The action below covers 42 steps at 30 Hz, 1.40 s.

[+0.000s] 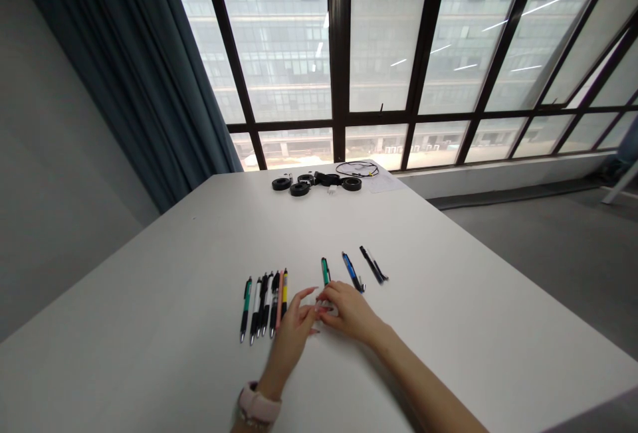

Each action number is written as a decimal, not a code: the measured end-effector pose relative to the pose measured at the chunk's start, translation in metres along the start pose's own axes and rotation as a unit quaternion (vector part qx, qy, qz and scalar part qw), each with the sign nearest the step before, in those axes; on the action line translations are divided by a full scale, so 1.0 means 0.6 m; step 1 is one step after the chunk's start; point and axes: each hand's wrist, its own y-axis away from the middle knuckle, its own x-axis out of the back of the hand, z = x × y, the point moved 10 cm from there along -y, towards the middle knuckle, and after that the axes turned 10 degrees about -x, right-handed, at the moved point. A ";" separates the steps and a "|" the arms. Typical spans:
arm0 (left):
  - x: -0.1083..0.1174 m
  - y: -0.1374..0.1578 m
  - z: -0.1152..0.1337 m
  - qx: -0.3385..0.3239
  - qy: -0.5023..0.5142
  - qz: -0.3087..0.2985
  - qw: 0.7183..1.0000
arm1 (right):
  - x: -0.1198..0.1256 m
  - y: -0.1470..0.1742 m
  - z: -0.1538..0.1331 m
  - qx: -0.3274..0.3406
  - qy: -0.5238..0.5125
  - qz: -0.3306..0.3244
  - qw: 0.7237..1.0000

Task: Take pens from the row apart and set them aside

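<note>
My left hand (298,325), with a pale watch band (259,406) on the wrist, is beside the right end of a row of pens. Its fingers are spread, the tips near my right hand. My right hand (351,313) has its fingers curled together at the fingertips; a small pale thing seems to be there, too blurred to name. A green pen (325,268) shows above my right fingers, its lower part hidden. The row holds a green pen (246,307), several black and white pens, a pink pen (280,293) and a yellow pen (285,283), partly covered by my left hand.
Right of my hands lie a blue pen (351,268) and a black pen (371,264), with another slim dark piece beside it. Black tape-like rolls (300,189) and a thin black cable (357,169) lie at the white table's (199,240) far end, before the windows.
</note>
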 end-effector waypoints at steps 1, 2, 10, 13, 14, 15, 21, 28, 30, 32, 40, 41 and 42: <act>0.000 -0.001 -0.002 0.000 0.003 -0.003 1.000 | 0.001 0.000 -0.002 0.003 0.003 0.001 1.000; -0.001 -0.001 -0.003 -0.001 0.007 -0.007 1.000 | 0.002 0.000 -0.004 0.006 0.005 0.001 1.000; 0.013 0.001 0.014 -0.023 -0.025 0.036 0.999 | 0.027 -0.006 0.019 -0.015 0.043 0.014 0.999; 0.024 -0.002 0.027 -0.050 -0.062 0.053 0.995 | 0.045 -0.009 0.044 -0.039 0.083 0.028 0.995; 0.028 -0.003 0.029 -0.059 -0.068 0.059 0.994 | 0.047 -0.009 0.051 -0.046 0.099 0.030 0.994; 0.032 -0.003 0.030 -0.066 -0.071 0.062 0.993 | 0.048 -0.009 0.057 -0.053 0.114 0.028 0.992; 0.029 -0.005 0.022 -0.088 -0.112 0.033 0.989 | 0.027 -0.010 0.067 -0.072 0.171 -0.003 0.983; 0.023 -0.004 0.025 -0.096 -0.136 0.022 0.986 | 0.014 -0.009 0.072 -0.100 0.174 -0.033 0.979; 0.021 -0.004 0.027 -0.096 -0.141 0.020 0.985 | 0.013 -0.008 0.073 -0.110 0.167 -0.037 0.979; 0.020 -0.004 0.029 -0.095 -0.145 0.017 0.985 | 0.011 -0.008 0.075 -0.118 0.163 -0.038 0.979; 0.020 -0.001 0.035 -0.095 -0.152 0.021 0.984 | 0.006 -0.008 0.078 -0.129 0.156 -0.039 0.979; 0.020 -0.001 0.035 -0.096 -0.153 0.021 0.983 | 0.005 -0.008 0.078 -0.130 0.155 -0.040 0.979; 0.020 -0.001 0.034 -0.095 -0.153 0.021 0.983 | 0.006 -0.008 0.078 -0.131 0.154 -0.040 0.979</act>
